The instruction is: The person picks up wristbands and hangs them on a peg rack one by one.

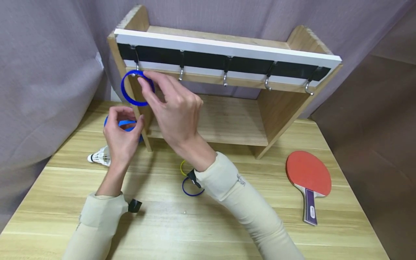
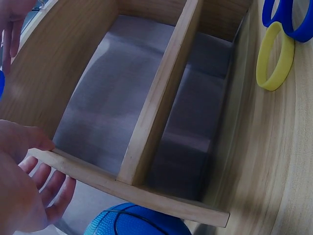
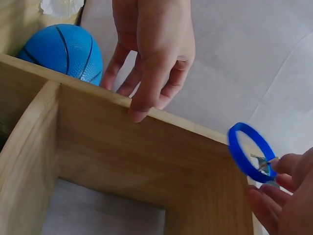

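Note:
My right hand [image 1: 177, 104] pinches a blue silicone wristband [image 1: 124, 92] between thumb and fingers at the leftmost metal hook [image 1: 137, 66] of the wooden shelf [image 1: 208, 119]. In the right wrist view the hook shows at the wristband's [image 3: 238, 155] near side; whether the band bears on it I cannot tell. My left hand [image 1: 121, 135] grips the edge of the shelf's left side panel [image 2: 83, 176], thumb on one face and fingers on the other. Beside that panel sits a blue mini basketball [image 2: 132, 223], partly hidden behind the left hand in the head view.
Several more hooks [image 1: 225, 79] line the shelf's front rail. A yellow wristband [image 1: 182, 168] and another blue wristband [image 1: 193, 195] lie on the wooden table [image 1: 156, 231], partly under the right forearm. A shuttlecock [image 1: 102, 157] lies at left, a red table tennis bat [image 1: 308, 173] at right.

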Motion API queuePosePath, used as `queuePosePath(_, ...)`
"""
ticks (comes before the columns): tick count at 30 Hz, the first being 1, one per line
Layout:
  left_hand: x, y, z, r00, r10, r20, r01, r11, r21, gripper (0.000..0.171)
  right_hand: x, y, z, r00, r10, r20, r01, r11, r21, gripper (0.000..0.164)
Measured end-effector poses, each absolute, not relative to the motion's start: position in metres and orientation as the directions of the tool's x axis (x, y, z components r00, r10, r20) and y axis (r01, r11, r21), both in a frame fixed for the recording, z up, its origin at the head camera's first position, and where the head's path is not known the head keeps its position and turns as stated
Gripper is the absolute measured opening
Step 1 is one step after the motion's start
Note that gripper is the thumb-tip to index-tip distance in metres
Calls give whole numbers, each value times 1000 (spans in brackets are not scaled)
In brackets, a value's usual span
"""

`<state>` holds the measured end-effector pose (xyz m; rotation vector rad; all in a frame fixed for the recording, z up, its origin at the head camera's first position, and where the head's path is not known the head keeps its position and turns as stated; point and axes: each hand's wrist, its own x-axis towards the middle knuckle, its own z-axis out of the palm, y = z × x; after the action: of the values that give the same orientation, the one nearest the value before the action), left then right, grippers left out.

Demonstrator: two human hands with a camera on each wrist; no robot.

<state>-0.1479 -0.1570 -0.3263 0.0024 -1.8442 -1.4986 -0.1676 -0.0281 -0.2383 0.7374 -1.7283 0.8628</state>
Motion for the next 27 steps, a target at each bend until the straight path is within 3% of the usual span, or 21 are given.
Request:
queuePosePath(7,-148,-156,-327,-720,-432,543,442,318,839,31,-155,-5,-235,-327,-136,935,-812,547,-204,23)
queuePosePath(14,-148,-156,-327,-720,-439,538,444,305,843,31,-138,40,-243,-416,-316,853,-872,405,-275,18)
queuePosePath(18,-148,-156,-326,-719,-442,536,443,302,844,30,-133,79,-263,-546,-410,731,-819,446,-361,19)
queuePosePath(23,-148,-155,-327,-719,-441,538,446,301,843,30,-132,130,-300,-755,-403,518,-651,557,-515,18)
queuePosePath(27,-148,-155,-327,-717,-445,537,443,304,843,30,-130,162,-327,-844,-394,365,-537,620,-572,15)
